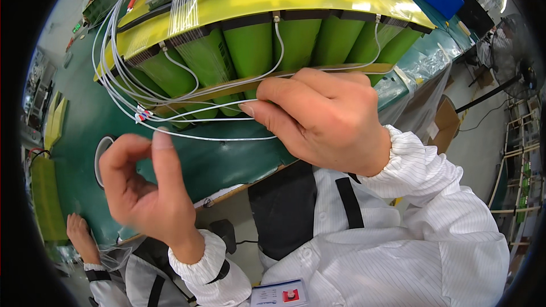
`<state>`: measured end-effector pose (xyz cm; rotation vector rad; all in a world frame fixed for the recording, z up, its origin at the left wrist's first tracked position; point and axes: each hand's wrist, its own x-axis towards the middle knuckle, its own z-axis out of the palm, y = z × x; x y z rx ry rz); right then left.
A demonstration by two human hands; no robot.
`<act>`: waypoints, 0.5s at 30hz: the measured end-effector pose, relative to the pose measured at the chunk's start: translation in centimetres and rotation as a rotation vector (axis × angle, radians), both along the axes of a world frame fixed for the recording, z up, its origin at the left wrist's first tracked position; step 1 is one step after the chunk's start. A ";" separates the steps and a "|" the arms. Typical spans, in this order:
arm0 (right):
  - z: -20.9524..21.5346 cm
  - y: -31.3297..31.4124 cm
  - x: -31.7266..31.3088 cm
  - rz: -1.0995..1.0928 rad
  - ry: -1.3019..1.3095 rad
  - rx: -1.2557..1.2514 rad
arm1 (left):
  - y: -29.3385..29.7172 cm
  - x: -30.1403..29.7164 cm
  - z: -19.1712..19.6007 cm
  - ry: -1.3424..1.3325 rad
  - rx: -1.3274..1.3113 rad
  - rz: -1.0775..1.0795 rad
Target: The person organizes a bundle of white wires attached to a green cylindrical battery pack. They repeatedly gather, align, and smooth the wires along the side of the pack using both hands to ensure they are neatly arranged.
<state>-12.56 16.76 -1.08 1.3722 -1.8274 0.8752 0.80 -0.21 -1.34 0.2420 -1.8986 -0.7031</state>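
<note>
A large battery pack (250,48) of green cylindrical cells stands on the table under a yellow top sheet. Thin white wires (196,119) loop from its left end and run along its near side. My right hand (327,116) is closed in front of the cells, pinching a white wire between thumb and forefinger. Left of it, my left hand (145,185) has curled fingers, with the thumb against the forefinger, just below the wires; any small thing in that pinch is hidden. A small red, white and blue tag (143,115) sits on the wires above the left thumb.
A roll of tape (103,162) lies beside my left hand on the green table (239,162). Another person's hand (81,236) rests at the lower left, near yellow-green sheets (48,199). At right are clear plastic film, a cardboard box (445,122) and a black fan (509,57).
</note>
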 end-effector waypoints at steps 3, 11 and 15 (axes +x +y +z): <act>0.4 -0.1 0.4 -0.023 -0.023 0.015 | -0.3 0.5 0.6 0.016 -0.091 0.008; 0.7 0.2 0.5 -0.051 -0.123 0.040 | -0.6 -1.3 1.2 -0.086 -0.382 0.004; 0.9 -0.2 0.9 -0.069 -0.139 0.002 | -0.5 -1.1 1.6 -0.110 -0.371 0.069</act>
